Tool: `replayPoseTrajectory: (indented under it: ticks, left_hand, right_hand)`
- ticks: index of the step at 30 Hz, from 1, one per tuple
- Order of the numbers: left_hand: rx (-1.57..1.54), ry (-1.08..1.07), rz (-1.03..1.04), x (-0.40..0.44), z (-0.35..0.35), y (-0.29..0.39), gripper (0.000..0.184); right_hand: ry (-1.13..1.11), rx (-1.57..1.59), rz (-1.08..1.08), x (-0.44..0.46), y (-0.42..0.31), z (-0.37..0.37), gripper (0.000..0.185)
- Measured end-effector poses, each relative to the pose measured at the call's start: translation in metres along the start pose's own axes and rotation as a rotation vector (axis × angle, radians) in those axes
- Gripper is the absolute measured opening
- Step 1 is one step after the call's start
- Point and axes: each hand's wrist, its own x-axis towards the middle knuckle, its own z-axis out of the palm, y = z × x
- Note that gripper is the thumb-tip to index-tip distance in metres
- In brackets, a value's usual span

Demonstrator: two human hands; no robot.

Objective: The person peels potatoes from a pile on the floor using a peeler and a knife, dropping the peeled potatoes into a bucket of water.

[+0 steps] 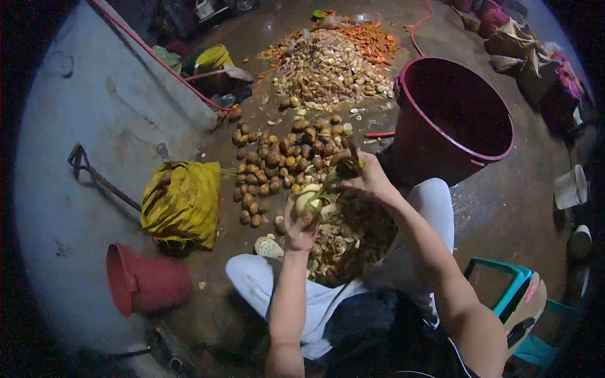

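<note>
The left hand had its fingers bent part-way around a pale vegetable. The right hand, just beyond it, had its fingers curled around a dark thing, too blurry to name. Brown vegetables lay past the left fingers.

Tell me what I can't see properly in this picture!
All in the head view:
Big bucket: its bottom is lost in shadow.
Yellow bag: its cloth hides whatever may be inside.
Dark thing in the right grip: too blurred to name.
Things along the top edge: cut off and dim.
</note>
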Motion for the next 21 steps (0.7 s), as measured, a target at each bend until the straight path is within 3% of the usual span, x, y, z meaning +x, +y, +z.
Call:
replayPoseTrajectory:
  ticks: [1, 2, 3, 5, 8, 10, 14, 19, 21]
  left_hand:
    - [-0.031, 0.028, 0.022, 0.001, -0.01, -0.007, 0.078]
    - [-0.028, 0.032, 0.017, -0.002, -0.022, -0.015, 0.078]
    - [-0.375, 0.04, -0.096, -0.002, -0.024, -0.017, 0.077]
    - [-0.713, 0.028, -0.206, 0.006, -0.031, -0.015, 0.076]
    - [-0.206, -0.081, -0.031, 0.002, 0.001, 0.009, 0.077]
    - [-0.154, -0.034, -0.04, -0.001, 0.002, 0.011, 0.077]
    - [0.057, -0.041, -0.045, 0.003, -0.002, 0.009, 0.077]
    - [0.191, -0.158, -0.052, 0.006, -0.012, 0.008, 0.075]
    - [0.169, -0.126, -0.068, -0.001, -0.01, 0.007, 0.073]
  right_hand:
    - [0.031, 0.048, 0.026, -0.002, 0.003, 0.0, 0.05]
    - [0.024, -0.027, 0.235, 0.005, 0.016, -0.004, 0.047]
    - [0.026, -0.057, 0.246, 0.01, 0.017, -0.009, 0.045]
    - [0.068, 0.053, 0.265, 0.01, 0.016, -0.012, 0.041]
    - [0.036, 0.164, 0.135, 0.008, 0.019, 0.001, 0.043]
    - [0.004, 0.075, 0.051, 0.006, -0.006, 0.004, 0.044]
    - [-0.044, 0.035, 0.085, 0.001, -0.003, 0.008, 0.047]
    - [-0.045, -0.018, -0.033, 0.006, 0.0, 0.003, 0.048]
    - [-0.076, 0.019, 0.147, 0.008, 0.001, -0.004, 0.041]
